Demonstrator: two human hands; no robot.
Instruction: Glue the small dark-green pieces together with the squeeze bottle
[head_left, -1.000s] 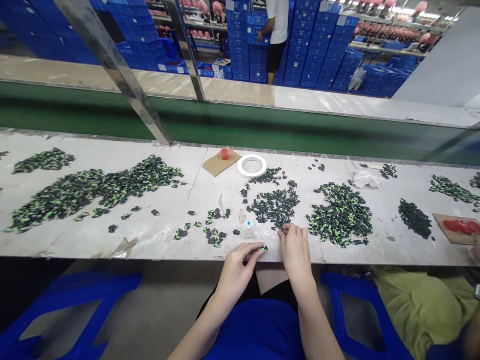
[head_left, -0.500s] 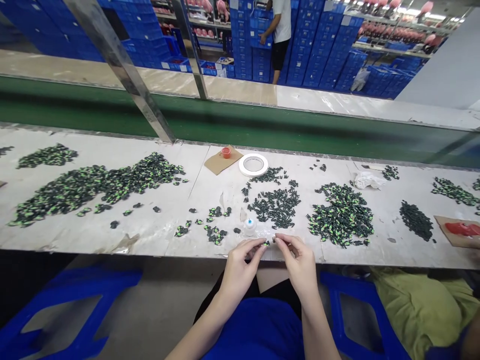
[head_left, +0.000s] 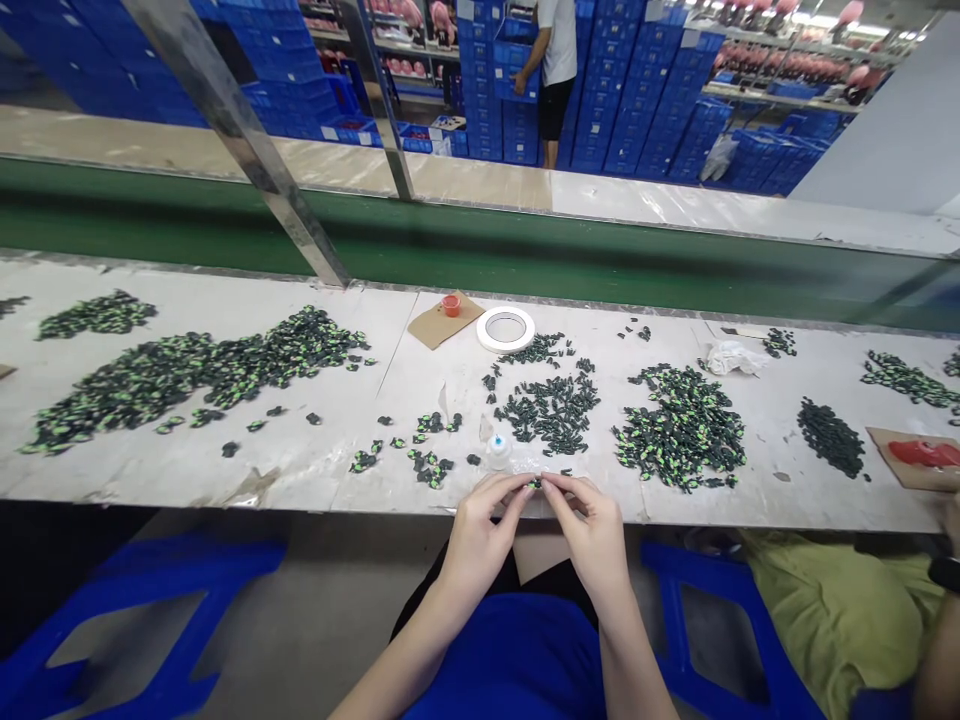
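My left hand (head_left: 481,535) and my right hand (head_left: 589,530) meet fingertip to fingertip at the near edge of the white worktable (head_left: 315,470). Both pinch one small dark and green piece (head_left: 534,484) between them. Just beyond the fingers stands a small white glue bottle (head_left: 496,451) with a blue tip. Behind it lies a pile of dark pieces (head_left: 551,410), and to its right a pile of dark and green pieces (head_left: 682,428). A few finished-looking green pieces (head_left: 424,462) are scattered left of the bottle.
A white tape ring (head_left: 505,329) and a cardboard scrap with a red cap (head_left: 450,305) sit further back. A long spread of green pieces (head_left: 187,370) covers the left. A green conveyor belt (head_left: 525,255) runs behind. Another person's arm (head_left: 937,640) shows at the right.
My right hand came back from the dark pile with a small piece and joined my left hand; the fingertips of both now touch around the piece.
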